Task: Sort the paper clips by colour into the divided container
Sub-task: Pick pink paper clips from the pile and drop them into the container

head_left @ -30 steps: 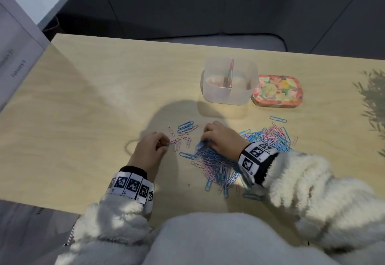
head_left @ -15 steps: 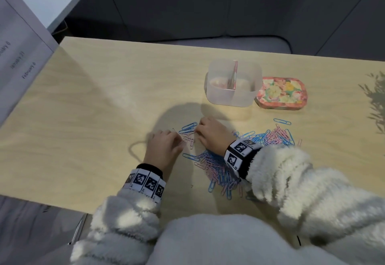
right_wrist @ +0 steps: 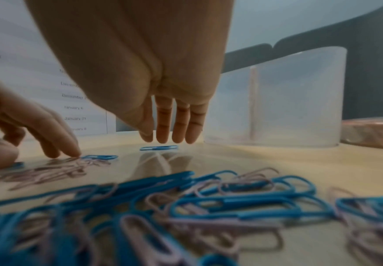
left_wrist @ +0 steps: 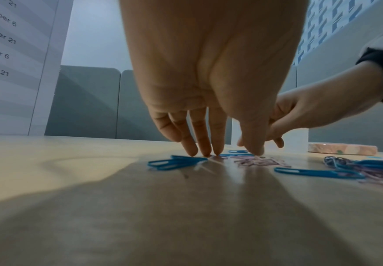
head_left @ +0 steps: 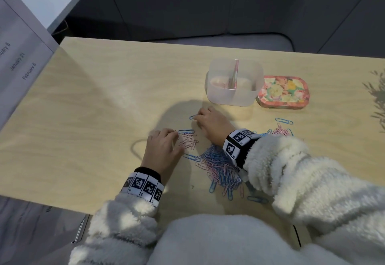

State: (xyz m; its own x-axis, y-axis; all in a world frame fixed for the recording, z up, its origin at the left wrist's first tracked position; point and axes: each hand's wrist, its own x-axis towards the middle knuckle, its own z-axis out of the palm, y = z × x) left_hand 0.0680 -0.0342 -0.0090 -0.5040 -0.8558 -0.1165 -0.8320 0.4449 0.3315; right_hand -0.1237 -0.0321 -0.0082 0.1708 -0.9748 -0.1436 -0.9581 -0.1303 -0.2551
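Contents of divided container (head_left: 233, 96), upper right of centre in head view, hard to make out through frosted walls; pinkish blur in its left compartment, right compartment unreadable. Lower part of mixed pile of blue and pink paper clips (head_left: 220, 169) partly covered by right sleeve (head_left: 291, 171). Near clips in right wrist view blurred. Printed sheet (head_left: 18, 65) cut off at left edge, only date lines legible.

Left hand (head_left: 162, 150), centre frame: fingers (left_wrist: 205, 136) straight, tips down on table (head_left: 104, 108) at a small group of pink clips (head_left: 187, 141) and a blue clip (head_left: 186, 131); nothing gripped. Right hand (head_left: 212, 127): fingers extended, apart from thumb, hovering just above a single blue clip (right_wrist: 158, 148); contact not determinable.

Light wood table, hand shadows across centre. Floral tin (head_left: 283, 92) just right of container. Dark grey panels behind; white surface (head_left: 48, 0) upper left.
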